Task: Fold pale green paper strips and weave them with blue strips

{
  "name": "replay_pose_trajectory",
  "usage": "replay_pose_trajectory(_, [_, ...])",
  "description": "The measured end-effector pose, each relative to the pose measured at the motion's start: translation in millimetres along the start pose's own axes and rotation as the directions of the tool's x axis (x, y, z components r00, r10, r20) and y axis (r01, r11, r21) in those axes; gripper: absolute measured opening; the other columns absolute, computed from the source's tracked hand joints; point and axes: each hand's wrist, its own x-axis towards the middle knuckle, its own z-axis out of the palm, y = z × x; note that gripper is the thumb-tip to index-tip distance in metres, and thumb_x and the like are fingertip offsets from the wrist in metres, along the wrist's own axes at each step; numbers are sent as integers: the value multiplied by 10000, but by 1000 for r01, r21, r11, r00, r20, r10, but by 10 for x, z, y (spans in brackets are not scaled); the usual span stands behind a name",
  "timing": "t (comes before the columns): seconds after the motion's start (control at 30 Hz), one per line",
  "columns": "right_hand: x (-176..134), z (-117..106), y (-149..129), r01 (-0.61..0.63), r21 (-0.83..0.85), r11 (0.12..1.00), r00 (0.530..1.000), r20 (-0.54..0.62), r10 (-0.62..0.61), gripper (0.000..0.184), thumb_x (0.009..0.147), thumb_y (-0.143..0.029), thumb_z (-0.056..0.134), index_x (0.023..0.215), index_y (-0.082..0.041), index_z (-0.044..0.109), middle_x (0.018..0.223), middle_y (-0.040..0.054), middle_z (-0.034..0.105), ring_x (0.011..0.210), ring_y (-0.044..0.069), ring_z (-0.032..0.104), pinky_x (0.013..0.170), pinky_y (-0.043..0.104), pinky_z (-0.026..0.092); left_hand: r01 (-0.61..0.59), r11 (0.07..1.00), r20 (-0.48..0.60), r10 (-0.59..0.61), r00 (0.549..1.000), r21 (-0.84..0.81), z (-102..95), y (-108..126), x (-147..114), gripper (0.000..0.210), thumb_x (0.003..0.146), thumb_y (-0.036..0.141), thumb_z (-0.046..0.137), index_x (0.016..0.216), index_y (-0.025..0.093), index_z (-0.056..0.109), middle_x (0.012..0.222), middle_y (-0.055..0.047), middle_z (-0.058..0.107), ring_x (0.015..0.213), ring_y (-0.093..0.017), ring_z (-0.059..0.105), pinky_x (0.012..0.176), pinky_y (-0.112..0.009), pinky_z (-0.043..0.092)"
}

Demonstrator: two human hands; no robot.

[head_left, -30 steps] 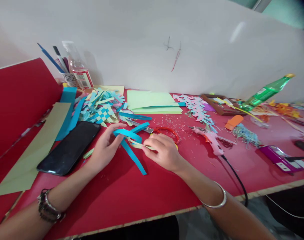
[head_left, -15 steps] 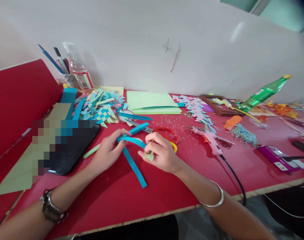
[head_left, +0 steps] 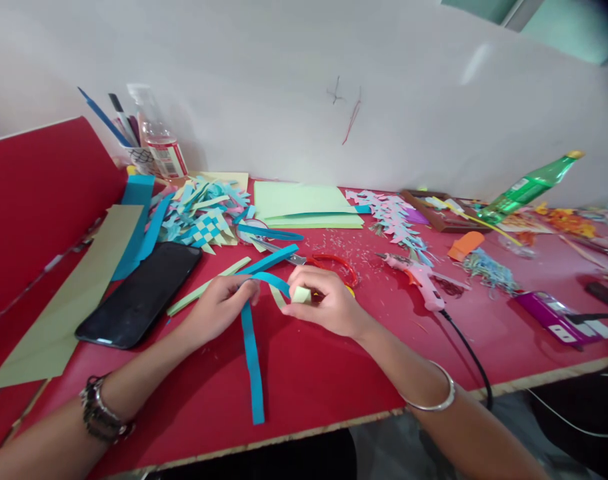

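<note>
Right of phone (head_left: 139, 295): left hand (head_left: 228, 303)'s grip pinches blue strip (head_left: 253, 367) | farther right: right hand (head_left: 329, 303)'s grip pinches folded green strip (head_left: 301, 295) | risk: uneven pulling could crease either

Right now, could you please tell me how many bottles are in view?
2: a clear bottle beside the pen cup at back left, and a tilted green bottle at right. Others may be hidden.

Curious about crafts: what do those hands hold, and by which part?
Left hand: blue strips, where they meet. Right hand: a pale green strip, at a bend, apparently with blue too.
</note>
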Motion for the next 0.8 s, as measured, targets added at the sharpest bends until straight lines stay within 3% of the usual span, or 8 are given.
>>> replay_pose_trajectory(0.13, [9,-54,4,-10,118,993,1000,2,10,263,714,-266,634,622,-171,408,746,-12,449,649,82,446,618,227,383,9,1000,-16,-9,1000,-9,10,6,7,349,814,420,345,609,179,492,549,28,459,540,-125,435,520,-221,340])
replay_pose_trajectory(0.23, [11,-78,-3,-21,149,989,999,42,15,270,700,-231,645,613,-166,397,796,-2,450,709,89,464,674,242,392,-26,999,-65,23,998,-47,37,-4,18,239,801,398,405,857,191,510,790,1,543,711,-151,497,588,-227,382])
replay_pose_trajectory(0.3, [7,-85,5,-44,168,985,994,106,27,236,694,-221,649,640,-161,427,843,10,454,727,88,467,667,238,397,-32,996,-97,25,995,-79,56,-22,27,276,789,374,438,996,194,461,911,-18,535,761,-151,501,605,-232,397])
replay_pose_trajectory(0.47, [-11,-84,55,-70,167,984,980,194,37,126,729,-227,619,794,-164,531,962,38,453,849,102,499,710,243,432,-20,971,-153,-17,988,-236,67,-82,49,370,763,340,506,1090,190,421,874,-10,516,743,-134,512,644,-245,425])
replay_pose_trajectory(0.63, [2,-96,39,3,45,999,990,143,-9,94,749,-235,604,810,-169,575,945,37,479,918,124,510,804,290,432,57,784,-119,-166,979,-619,27,-62,46,490,726,360,583,1170,235,421,881,-17,577,815,-154,564,725,-275,457])
replay_pose_trajectory(0.7, [11,-94,30,16,14,1000,996,93,-17,90,745,-244,609,768,-165,571,889,27,496,841,116,519,765,280,439,107,724,-95,-232,968,-681,17,-37,43,483,722,363,579,1168,237,443,868,-21,599,805,-156,575,728,-281,462])
replay_pose_trajectory(0.8, [17,-84,28,-12,17,1000,1000,17,12,151,746,-292,602,697,-158,551,800,14,493,707,98,500,612,232,435,191,717,-31,-284,958,-670,19,-16,45,434,761,355,512,1166,211,455,787,-22,611,735,-154,573,684,-285,456])
